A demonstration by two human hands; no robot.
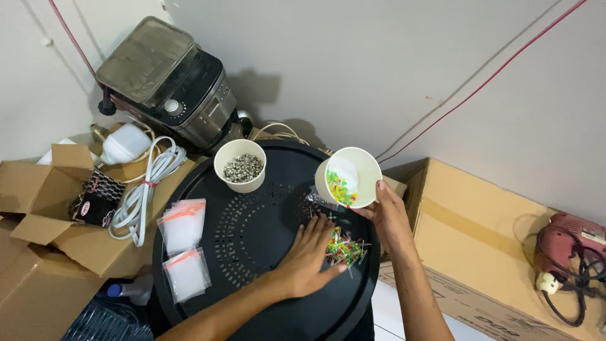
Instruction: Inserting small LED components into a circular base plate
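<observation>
Round black perforated desk [252,265] fills the centre, cardboard boxes on both sides. Black and silver appliance [167,79] behind it by the wall; red power drill [571,246] far right. 2 stacks of clear zip bags [183,249] lie at the desk's left edge. White paper cup of metal bits [240,165] stands upright near the back rim. Right hand [390,218] clamped on 1 tilted white cup [348,177] holding coloured LEDs, mouth toward the camera. Left hand [309,259] flat, fingers spread apart, gripping nothing, fingertips touching a loose LED pile [346,247] just below the tilted cup.
</observation>
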